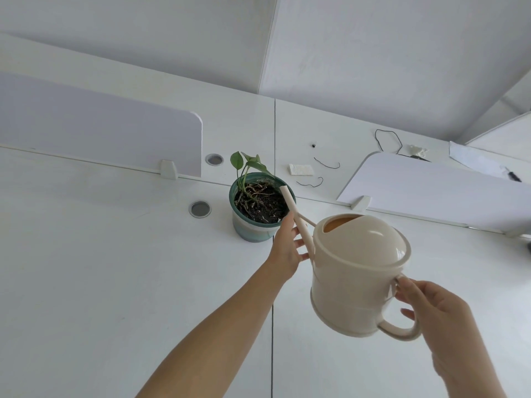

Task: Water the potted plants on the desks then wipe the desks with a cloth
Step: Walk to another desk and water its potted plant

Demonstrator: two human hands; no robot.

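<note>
A smooth cream plastic watering can [359, 271] is held tilted above the white table [100, 268]. The right hand [436, 308] grips its loop handle; the left hand [287, 251] has fingers [300, 242] closed around the thin spout, whose tip hangs over the dark soil of the potted plant [260, 202], in a glazed green pot. Nearby lie two round grommets [200, 209], white dividers [97, 130], and black cord scraps [310, 183].

The white desk surface [100, 268], made of joined panels, fills most of the frame. Near the centre stands a green glazed ceramic pot with a small plant [260, 214]. To the upper right lie a small white folded cloth [300, 169] and thin black cord pieces [326, 164]. Two round grey cable grommets [200, 209] sit left of the pot.
</note>
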